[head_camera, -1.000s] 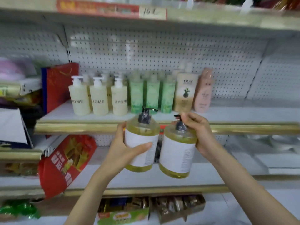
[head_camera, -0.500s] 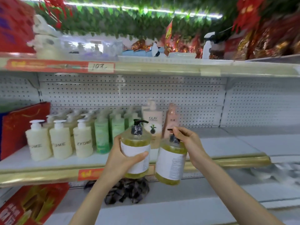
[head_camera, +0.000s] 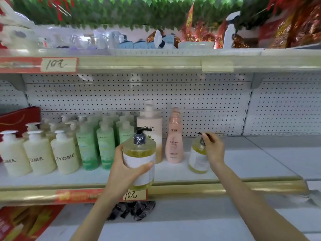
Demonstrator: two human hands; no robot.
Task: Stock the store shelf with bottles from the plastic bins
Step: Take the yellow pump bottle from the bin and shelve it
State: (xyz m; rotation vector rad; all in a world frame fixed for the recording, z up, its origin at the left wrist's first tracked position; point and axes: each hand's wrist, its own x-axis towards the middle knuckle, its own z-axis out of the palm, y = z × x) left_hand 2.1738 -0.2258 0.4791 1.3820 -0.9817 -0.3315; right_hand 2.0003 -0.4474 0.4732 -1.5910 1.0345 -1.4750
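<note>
Where the two forearms reach up from the bottom edge: left hand clamped round the body of a yellow pump bottle, thumb across its white label, black pump head wrapped in film; bottle upright, held in front of the shelf lip, not resting on it. Right hand closed on the black pump neck of a second yellow bottle, fingers pinched at the top; bottle upright over the shelf board, just right of the pink bottle; whether its base touches the board cannot be told.

Shelf lip: gold trim, red strip with a handwritten price tag directly below the left-hand bottle. Beneath, on the lower shelf: heap of dark wrapped items; red packaging at far left.

Middle shelf, left to right: cream pump bottles lettered ZYOME, several rows deep; green bottles beside them, also in rows; tall beige Olay bottle, partly hidden behind the left-hand bottle; slim pink bottle just beside it. Board to the right of the hands bare. Red gift bag at far left edge.

Behind: white pegboard back panel.

Upper shelf: gold edge, second handwritten price tag; blurred clear and blue packs, white spray bottle, red and gold decorations, green leaf garland overhead.
</note>
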